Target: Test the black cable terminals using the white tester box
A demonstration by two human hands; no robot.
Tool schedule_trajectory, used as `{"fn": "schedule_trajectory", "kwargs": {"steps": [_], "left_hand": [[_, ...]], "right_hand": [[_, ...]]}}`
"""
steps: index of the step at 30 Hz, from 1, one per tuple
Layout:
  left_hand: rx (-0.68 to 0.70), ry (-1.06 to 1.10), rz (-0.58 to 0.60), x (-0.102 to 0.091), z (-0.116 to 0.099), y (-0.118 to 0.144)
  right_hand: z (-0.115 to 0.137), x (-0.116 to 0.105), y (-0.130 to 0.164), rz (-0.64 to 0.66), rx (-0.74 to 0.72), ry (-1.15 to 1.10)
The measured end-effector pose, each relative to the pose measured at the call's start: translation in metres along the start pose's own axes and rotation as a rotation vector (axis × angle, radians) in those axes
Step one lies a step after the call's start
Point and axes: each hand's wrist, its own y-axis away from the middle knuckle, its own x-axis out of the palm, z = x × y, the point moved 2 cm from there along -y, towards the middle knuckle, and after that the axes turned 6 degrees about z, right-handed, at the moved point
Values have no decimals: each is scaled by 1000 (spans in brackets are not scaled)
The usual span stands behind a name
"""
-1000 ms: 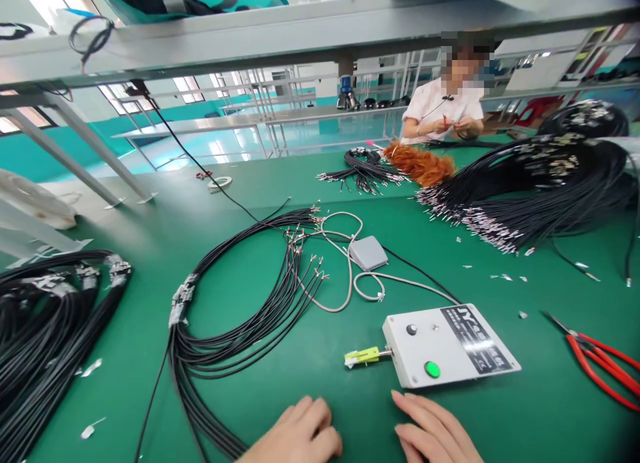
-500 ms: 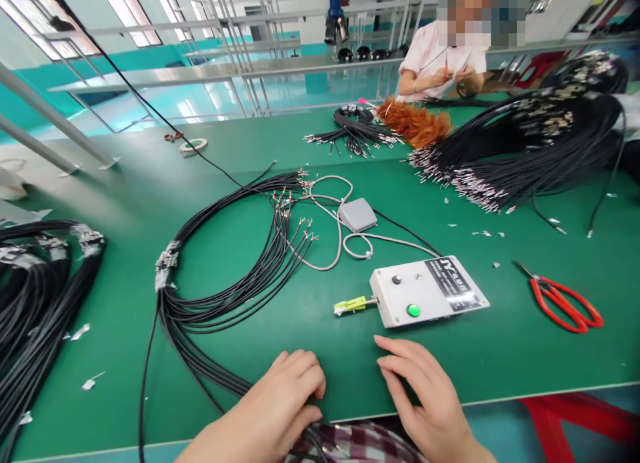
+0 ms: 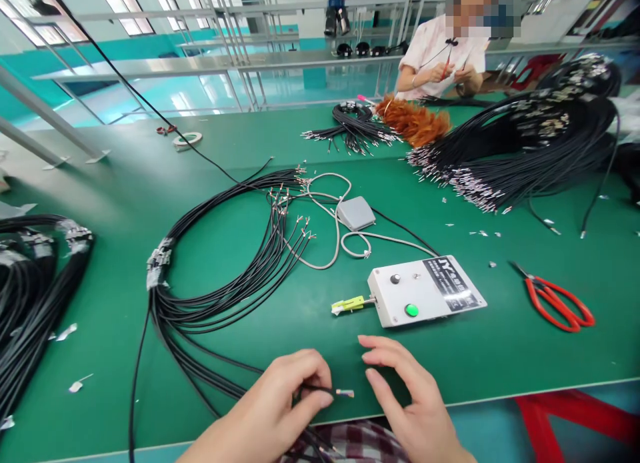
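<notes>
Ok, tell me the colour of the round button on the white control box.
Green button, seen in the head view.

bare left hand [image 3: 280,403], bare right hand [image 3: 415,403], no sleeves, plaid checked garment [image 3: 350,443] below

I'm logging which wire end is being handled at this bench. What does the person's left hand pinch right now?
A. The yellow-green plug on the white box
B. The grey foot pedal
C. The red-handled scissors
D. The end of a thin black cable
D: the left hand pinches the end of a black cable between its fingertips, its tip pointing toward the open right hand; the scissors lie untouched far to the right.
</notes>
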Motion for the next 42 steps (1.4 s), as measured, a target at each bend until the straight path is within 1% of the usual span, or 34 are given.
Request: {"fn": "schedule_trajectory", "kwargs": {"steps": [2, 5, 8, 10, 13, 16, 24, 29, 32, 36, 39, 42], "left_hand": [[33, 67, -94, -3, -1, -5], [81, 111, -167, -3, -5, -13], [113, 112, -248, -1, -7, -17], [95, 151, -282, 0, -7, -19], [29, 256, -269, 4, -3, -20], [-3, 299, -260, 6, -2, -21], [21, 235, -285, 6, -6, -22], [18, 305, -313, 7, -4, -22], [7, 363, -313, 7, -2, -22], [-1, 377, -319, 8, 0, -21], [-8, 393, -324, 8, 0, -22], [-7, 390, -322, 8, -1, -22]], "right_hand": [[5, 3, -5, 1, 138, -175], [12, 7, -14, 43, 274, -418], [14, 10, -20, 76, 354, -550], [12, 11, -22, 83, 416, -606], [8, 13, -23, 81, 509, -691], [7, 17, -25, 59, 555, -784], [17, 28, -41, 20, 648, -1126], [14, 38, -35, 39, 727, -1306], [11, 40, -28, 31, 763, -1358], [10, 37, -28, -5, 751, -1351], [10, 35, -32, 2, 727, -1304], [11, 36, -34, 15, 700, -1204]]}}
